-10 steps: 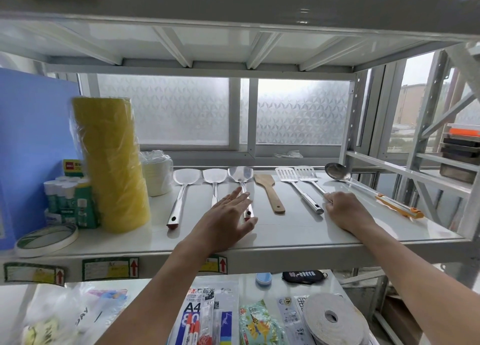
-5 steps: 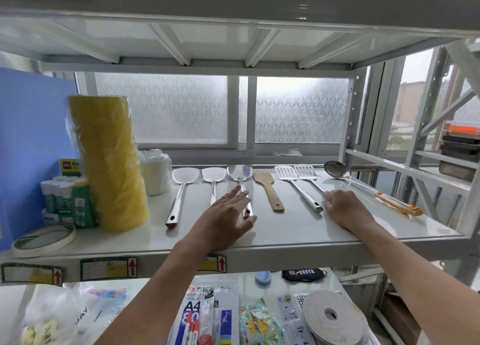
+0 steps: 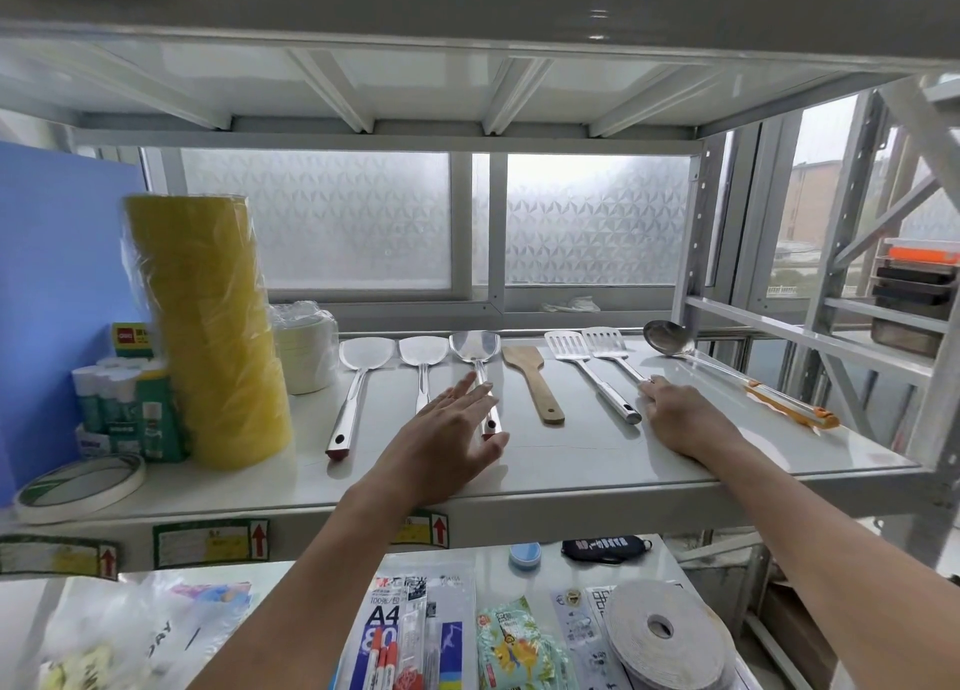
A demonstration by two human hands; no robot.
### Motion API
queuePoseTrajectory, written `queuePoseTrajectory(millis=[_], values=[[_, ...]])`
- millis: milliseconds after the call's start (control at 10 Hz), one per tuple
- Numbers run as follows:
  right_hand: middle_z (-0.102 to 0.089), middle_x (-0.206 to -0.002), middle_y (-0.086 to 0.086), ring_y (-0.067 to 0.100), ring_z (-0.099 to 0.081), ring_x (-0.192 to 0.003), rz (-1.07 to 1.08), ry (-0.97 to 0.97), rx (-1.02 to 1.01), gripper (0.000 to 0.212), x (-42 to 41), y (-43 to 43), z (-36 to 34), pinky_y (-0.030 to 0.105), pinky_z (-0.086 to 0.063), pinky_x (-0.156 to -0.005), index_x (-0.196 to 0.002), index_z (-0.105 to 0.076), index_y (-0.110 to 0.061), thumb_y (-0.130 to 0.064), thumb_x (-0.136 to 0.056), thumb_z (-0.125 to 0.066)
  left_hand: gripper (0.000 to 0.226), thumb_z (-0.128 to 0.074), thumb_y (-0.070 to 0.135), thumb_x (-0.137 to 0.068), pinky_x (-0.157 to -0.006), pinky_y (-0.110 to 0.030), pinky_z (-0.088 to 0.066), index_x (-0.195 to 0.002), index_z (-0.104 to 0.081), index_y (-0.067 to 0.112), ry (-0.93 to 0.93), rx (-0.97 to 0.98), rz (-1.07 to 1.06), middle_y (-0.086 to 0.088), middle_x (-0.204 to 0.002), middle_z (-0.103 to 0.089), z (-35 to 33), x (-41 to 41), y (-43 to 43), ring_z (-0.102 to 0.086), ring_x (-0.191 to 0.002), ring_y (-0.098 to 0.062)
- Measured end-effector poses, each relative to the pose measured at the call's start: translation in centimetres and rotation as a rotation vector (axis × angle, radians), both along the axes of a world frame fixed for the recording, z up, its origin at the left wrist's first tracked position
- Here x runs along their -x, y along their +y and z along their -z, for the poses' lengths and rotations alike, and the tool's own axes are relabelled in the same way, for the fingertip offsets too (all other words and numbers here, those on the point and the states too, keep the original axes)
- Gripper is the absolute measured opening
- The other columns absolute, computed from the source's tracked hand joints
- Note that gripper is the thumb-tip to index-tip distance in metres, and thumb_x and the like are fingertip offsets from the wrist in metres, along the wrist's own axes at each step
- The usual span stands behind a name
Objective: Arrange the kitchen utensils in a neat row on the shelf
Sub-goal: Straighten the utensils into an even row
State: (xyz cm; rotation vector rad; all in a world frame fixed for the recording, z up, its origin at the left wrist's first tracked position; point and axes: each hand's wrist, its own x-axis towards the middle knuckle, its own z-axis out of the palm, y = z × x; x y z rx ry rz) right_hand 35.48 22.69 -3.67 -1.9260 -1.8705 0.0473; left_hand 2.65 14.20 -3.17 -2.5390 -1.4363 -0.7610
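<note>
Utensils lie side by side on the white shelf (image 3: 571, 460): three steel turners, a wooden spatula (image 3: 532, 377), two slotted turners and a ladle (image 3: 727, 372) angled off to the right. Left hand (image 3: 447, 445) rests flat, grip wide, fingers spread over the handle of the third steel turner (image 3: 475, 349). Right hand (image 3: 685, 419) is curled at the handle of the right slotted turner (image 3: 605, 343); whether it grips it, I cannot tell.

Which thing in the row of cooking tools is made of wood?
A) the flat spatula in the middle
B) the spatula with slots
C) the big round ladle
A: the wooden spatula in the middle is tan wood, while the ladle and slotted spatula are shiny metal.
</note>
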Motion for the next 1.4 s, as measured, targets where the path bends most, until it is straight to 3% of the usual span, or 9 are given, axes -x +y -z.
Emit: queuePoseTrajectory(millis=[300,600,900,1200,1400], values=[[-0.05,-0.146,0.013,0.036,-0.047,-0.13,-0.002,-0.038,0.003,0.04,-0.2,0.3,0.2,0.041,-0.038,-0.105,-0.134,-0.053,-0.01,-0.026,-0.102,-0.036,0.063,-0.041,0.049,-0.102,-0.116,-0.021,-0.005,-0.155,-0.033,0.017,0.008,0.004,-0.002,0.004,-0.166,-0.021,-0.1,0.0,-0.1,-0.002,-0.154,-0.004],[-0.057,-0.136,0.015,0.037,-0.052,-0.123,0.005,-0.025,-0.009,0.034,-0.2,0.4,0.4,0.041,-0.041,-0.099,-0.121,-0.058,-0.01,-0.028,-0.1,-0.037,0.063,-0.042,0.049,-0.102,-0.116,-0.02,-0.005,-0.155,-0.033,0.017,0.007,-0.003,-0.001,0.004,-0.166,-0.022,0.0,0.0,-0.1,-0.002,-0.153,-0.004],[-0.051,-0.147,0.011,0.034,-0.049,-0.131,0.007,-0.003,-0.002,0.042,-0.1,0.0,0.2,0.04,-0.039,-0.106,-0.133,-0.058,-0.014,-0.028,-0.099,-0.037,0.063,-0.041,0.05,-0.101,-0.119,-0.024,-0.01,-0.155,-0.034,0.018,0.002,-0.002,-0.007,0.005,-0.165,-0.023,0.1,0.0,0.0,-0.002,-0.153,-0.003],[-0.061,-0.129,0.011,0.034,-0.056,-0.117,0.004,0.029,-0.009,0.036,0.0,-0.2,0.1,0.038,-0.042,-0.093,-0.12,-0.061,-0.013,-0.029,-0.098,-0.037,0.065,-0.042,0.05,-0.101,-0.12,-0.024,-0.012,-0.156,-0.032,0.017,-0.004,-0.006,-0.008,0.004,-0.166,-0.022,0.1,0.0,0.0,-0.004,-0.153,-0.004],[-0.061,-0.128,0.013,0.035,-0.055,-0.117,0.009,0.045,-0.002,0.034,0.3,-0.8,-0.2,0.039,-0.042,-0.092,-0.121,-0.06,-0.012,-0.028,-0.099,-0.039,0.065,-0.043,0.05,-0.101,-0.121,-0.028,-0.015,-0.156,-0.031,0.017,-0.008,-0.004,-0.014,0.004,-0.165,-0.023,0.1,0.0,0.0,-0.006,-0.154,-0.005]])
